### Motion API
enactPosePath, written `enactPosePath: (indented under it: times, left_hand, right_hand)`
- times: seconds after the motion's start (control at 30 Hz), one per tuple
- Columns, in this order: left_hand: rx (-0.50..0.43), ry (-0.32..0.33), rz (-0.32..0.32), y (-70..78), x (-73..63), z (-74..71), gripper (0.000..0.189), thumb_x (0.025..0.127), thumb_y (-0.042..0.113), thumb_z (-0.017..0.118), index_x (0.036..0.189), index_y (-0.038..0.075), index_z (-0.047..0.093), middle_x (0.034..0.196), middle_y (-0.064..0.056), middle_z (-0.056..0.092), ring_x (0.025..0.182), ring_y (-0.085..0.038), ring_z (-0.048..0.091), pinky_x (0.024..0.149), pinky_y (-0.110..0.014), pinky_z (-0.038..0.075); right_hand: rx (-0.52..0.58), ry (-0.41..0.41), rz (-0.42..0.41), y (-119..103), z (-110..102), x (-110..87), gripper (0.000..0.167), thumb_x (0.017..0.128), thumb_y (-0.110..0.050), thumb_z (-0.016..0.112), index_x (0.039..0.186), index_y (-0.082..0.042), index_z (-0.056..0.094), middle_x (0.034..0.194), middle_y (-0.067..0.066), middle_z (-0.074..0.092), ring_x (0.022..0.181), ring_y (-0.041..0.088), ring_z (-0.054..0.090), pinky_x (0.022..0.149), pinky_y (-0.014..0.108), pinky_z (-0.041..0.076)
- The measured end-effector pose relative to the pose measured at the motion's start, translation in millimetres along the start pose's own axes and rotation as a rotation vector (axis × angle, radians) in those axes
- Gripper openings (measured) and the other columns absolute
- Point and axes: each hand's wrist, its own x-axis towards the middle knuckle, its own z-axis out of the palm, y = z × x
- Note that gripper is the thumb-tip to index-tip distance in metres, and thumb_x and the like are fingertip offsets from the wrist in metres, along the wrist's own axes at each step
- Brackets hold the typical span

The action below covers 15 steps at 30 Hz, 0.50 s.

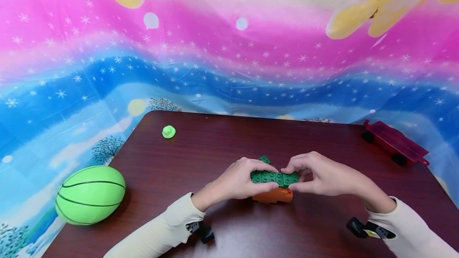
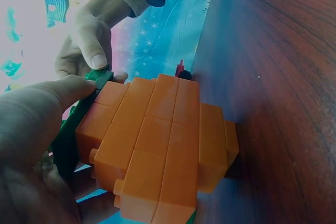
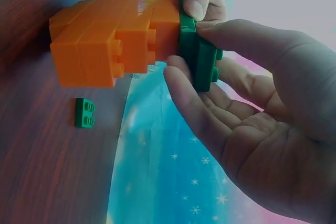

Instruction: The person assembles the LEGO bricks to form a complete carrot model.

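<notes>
An orange block build (image 1: 274, 196) stands on the table, stepped in layers that widen in the middle. Across its top lies a row of green studded bricks (image 1: 267, 177). My left hand (image 1: 236, 178) grips the left part of this green row between thumb and fingers. At the right end, my right hand (image 1: 322, 174) pinches a green brick (image 3: 205, 64) with thumb and fingertips; in the right wrist view this brick sits against the green layer on the orange blocks. One loose green brick (image 3: 84, 113) lies on the table behind the build.
A green ball with black lines (image 1: 90, 195) sits at the table's left edge. Farther back is a small green rubber duck (image 1: 169, 131). At the right edge stands a dark red toy cart (image 1: 398, 140) with black wheels. A printed cloth (image 1: 229, 63) hangs behind the brown table (image 1: 201, 138).
</notes>
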Motion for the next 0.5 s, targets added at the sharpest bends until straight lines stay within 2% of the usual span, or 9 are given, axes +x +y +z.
enactPosePath:
  times: [0.17, 0.27, 0.33, 0.43, 0.5]
  left_hand:
    - [-0.011, 0.014, 0.009, -1.7, -0.4, 0.8, 0.028, 0.094, 0.041, 0.075, 0.118, 0.027, 0.076, 0.095, 0.013, 0.073, 0.072, -0.001, 0.058, 0.064, -0.019, 0.05]
    - [-0.023, 0.006, 0.007, -3.1, -0.6, 1.3, 0.03, 0.093, 0.042, 0.076, 0.119, 0.027, 0.076, 0.097, 0.012, 0.075, 0.074, 0.0, 0.059, 0.065, -0.019, 0.051]
    - [-0.032, -0.019, -0.002, -3.9, -0.4, -0.6, 0.035, 0.092, 0.044, 0.076, 0.123, 0.026, 0.075, 0.103, 0.011, 0.076, 0.078, 0.002, 0.061, 0.069, -0.019, 0.053]
    - [-0.078, -0.037, -0.041, -4.6, 2.0, -11.2, 0.043, 0.095, 0.045, 0.072, 0.133, 0.025, 0.07, 0.113, 0.008, 0.076, 0.089, 0.001, 0.067, 0.078, -0.02, 0.056]
    - [-0.106, -0.007, -0.065, -7.0, 6.9, -24.3, 0.042, 0.1, 0.044, 0.065, 0.136, 0.023, 0.067, 0.118, 0.005, 0.076, 0.098, -0.003, 0.07, 0.084, -0.023, 0.057]
  right_hand:
    - [-0.008, 0.042, -0.016, 1, 3, -0.2, 0.018, 0.095, -0.021, 0.076, 0.111, -0.015, 0.073, 0.103, -0.002, 0.071, 0.077, 0.0, 0.068, 0.071, 0.025, 0.06]
    - [-0.092, 0.093, -0.012, -1, 7, -1.6, 0.02, 0.093, -0.023, 0.078, 0.111, -0.016, 0.074, 0.104, -0.005, 0.073, 0.083, -0.001, 0.068, 0.075, 0.025, 0.06]
    - [-0.186, 0.132, -0.014, -3, 11, -3.2, 0.024, 0.092, -0.024, 0.079, 0.114, -0.018, 0.074, 0.107, -0.007, 0.074, 0.09, 0.0, 0.068, 0.078, 0.025, 0.059]
    - [-0.312, 0.193, -0.026, -7, 16, -4.2, 0.035, 0.089, -0.027, 0.082, 0.122, -0.02, 0.072, 0.115, -0.01, 0.073, 0.099, 0.003, 0.068, 0.081, 0.027, 0.058]
    - [-0.349, 0.221, -0.041, -9, 21, -3.4, 0.042, 0.089, -0.029, 0.082, 0.128, -0.022, 0.07, 0.122, -0.01, 0.071, 0.106, 0.004, 0.067, 0.085, 0.029, 0.058]
